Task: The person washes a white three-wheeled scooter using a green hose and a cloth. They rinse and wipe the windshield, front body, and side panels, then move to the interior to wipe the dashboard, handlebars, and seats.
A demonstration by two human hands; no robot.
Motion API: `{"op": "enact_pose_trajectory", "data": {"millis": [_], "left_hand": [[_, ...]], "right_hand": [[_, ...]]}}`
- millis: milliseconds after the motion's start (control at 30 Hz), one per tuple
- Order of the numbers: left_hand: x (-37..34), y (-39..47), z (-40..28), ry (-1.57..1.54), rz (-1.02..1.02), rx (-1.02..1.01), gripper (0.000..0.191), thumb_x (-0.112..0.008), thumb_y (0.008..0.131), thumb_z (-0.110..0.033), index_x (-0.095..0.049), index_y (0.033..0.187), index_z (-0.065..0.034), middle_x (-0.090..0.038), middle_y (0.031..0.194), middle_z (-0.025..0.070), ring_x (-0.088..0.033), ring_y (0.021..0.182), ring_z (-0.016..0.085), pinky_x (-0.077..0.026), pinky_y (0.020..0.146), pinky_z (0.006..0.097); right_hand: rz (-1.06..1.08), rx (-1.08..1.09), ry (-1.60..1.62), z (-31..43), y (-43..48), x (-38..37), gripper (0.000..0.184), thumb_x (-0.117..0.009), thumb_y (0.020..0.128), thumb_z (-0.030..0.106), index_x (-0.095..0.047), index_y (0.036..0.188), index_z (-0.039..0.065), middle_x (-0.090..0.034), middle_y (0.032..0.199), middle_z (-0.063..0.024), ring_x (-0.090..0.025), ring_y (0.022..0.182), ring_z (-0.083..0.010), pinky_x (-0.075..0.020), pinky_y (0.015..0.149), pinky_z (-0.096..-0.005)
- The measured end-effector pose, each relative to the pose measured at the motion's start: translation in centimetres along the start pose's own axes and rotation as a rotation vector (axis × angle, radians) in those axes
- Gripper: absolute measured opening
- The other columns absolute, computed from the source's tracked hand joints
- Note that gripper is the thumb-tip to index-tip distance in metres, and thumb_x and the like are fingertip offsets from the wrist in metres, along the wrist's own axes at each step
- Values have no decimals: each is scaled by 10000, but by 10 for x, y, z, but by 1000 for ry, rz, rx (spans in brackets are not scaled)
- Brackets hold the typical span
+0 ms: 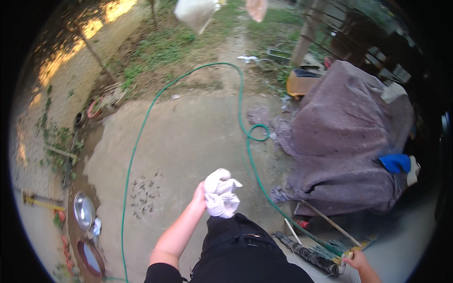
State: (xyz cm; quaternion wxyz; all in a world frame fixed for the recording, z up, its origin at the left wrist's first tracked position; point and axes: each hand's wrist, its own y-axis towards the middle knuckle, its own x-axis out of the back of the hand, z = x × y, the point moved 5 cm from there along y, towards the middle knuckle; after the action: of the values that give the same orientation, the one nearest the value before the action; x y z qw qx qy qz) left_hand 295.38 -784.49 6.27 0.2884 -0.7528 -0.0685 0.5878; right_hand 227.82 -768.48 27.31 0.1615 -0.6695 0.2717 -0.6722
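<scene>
My left hand (200, 194) is closed around a bunched white cloth (222, 194) in front of my waist. At the lower right, my right hand (356, 260) grips a pale tap or hose fitting (347, 255), where the green hose (260, 184) ends. From there the hose runs up over the concrete floor, makes a small loop, arches across and comes down on the left. A broom with green bristles (327, 248) and a dark wrapped roll (306, 252) lie beside my right hand.
A large purplish cover (343, 141) drapes over a bulky thing on the right, with a blue cloth item (395, 162) on it. A metal basin (84, 211) and a round brown-rimmed tub (90, 258) stand at left. Light-coloured cloths (196, 14) hang above. An orange container (300, 83) stands farther back.
</scene>
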Motion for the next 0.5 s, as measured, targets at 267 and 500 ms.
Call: {"op": "enact_pose_trajectory", "data": {"millis": [267,500], "left_hand": [[39,-14,8,10,-310,-180,365,-373,924,-290,-585,1070,-32,-645,1027,125,-613,966,284,-480,891,425],[97,-77,17,-128,-384,-332,335,-409,927,-282,-590,1052,-30,-647,1022,123,-616,962,266,-484,886,416]], "right_hand": [[430,195,-105,-5,11,-4,484,-613,841,400,-539,1179,62,-611,930,-205,-612,791,-307,-468,740,-445],[400,192,-362,24,9,18,291,-494,901,202,-544,1148,55,-591,896,-203,-609,819,-326,-478,699,-435]]}}
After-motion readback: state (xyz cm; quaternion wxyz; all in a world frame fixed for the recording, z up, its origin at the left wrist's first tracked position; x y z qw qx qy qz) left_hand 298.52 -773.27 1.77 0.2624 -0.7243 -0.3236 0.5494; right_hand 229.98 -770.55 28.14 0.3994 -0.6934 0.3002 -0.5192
